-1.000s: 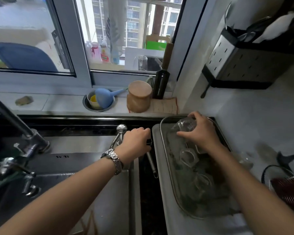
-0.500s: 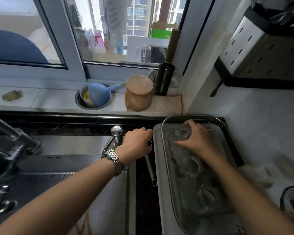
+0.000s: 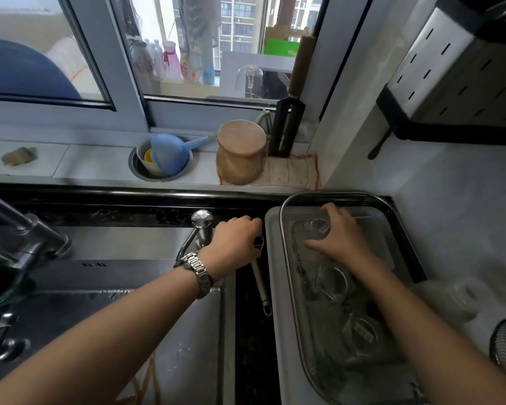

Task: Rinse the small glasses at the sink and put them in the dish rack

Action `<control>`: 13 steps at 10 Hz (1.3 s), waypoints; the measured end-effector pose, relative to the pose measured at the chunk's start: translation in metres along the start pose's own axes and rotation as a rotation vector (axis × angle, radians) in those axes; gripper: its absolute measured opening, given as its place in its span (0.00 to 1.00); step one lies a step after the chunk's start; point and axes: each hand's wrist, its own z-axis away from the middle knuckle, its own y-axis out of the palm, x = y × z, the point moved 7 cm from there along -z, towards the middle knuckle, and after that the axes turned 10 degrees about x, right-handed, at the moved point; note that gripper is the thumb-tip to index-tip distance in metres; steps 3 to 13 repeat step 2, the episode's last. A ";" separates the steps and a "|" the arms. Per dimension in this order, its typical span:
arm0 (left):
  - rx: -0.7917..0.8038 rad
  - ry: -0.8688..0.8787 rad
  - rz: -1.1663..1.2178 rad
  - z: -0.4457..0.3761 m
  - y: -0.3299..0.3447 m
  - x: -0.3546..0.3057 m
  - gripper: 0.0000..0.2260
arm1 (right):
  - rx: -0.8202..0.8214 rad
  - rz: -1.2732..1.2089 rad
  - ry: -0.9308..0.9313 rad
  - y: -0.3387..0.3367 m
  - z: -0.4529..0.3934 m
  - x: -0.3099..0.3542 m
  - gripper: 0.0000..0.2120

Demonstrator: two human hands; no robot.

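The right hand [image 3: 338,238] is curling its fingers [image 3: 327,210] round a small glass [image 3: 316,228] at the far end of the dish rack [image 3: 287,258], two more glasses [image 3: 332,283] lying nearer, while the left hand [image 3: 234,247], fingers bent, is resting by the sink [image 3: 170,331] edge on the dark surface [image 3: 251,346].

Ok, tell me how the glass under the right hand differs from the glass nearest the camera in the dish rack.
The far glass sits at the back end of the dish rack, with the right hand curled over it. The near glass sits at the front end, untouched. The hand partly hides the far glass, while the near glass shows its whole round outline. Both are small, clear and inside the rack.
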 end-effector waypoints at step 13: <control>0.029 -0.004 0.015 0.009 -0.004 0.003 0.18 | 0.049 0.013 -0.005 -0.004 0.000 0.007 0.34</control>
